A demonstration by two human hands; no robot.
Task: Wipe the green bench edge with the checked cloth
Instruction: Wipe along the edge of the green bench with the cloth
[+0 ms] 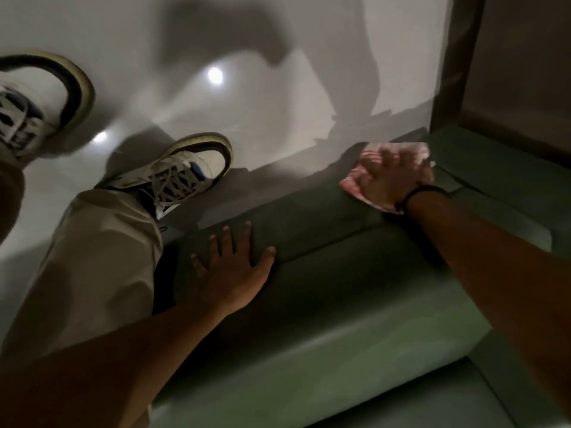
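The green bench [324,273] runs from lower centre toward the upper right, its padded edge facing the pale floor. A pink-and-white checked cloth [401,149] lies on that edge near the far end. My right hand [392,174] presses flat on top of the cloth, fingers spread, a dark band on the wrist. My left hand [234,267] rests flat on the bench edge nearer to me, fingers apart and holding nothing.
My two feet in white sneakers [182,174] stand on the glossy pale floor [247,103] to the left of the bench, with a beige trouser leg [102,267] close to the bench side. A dark wall panel [457,72] rises at the bench's far end.
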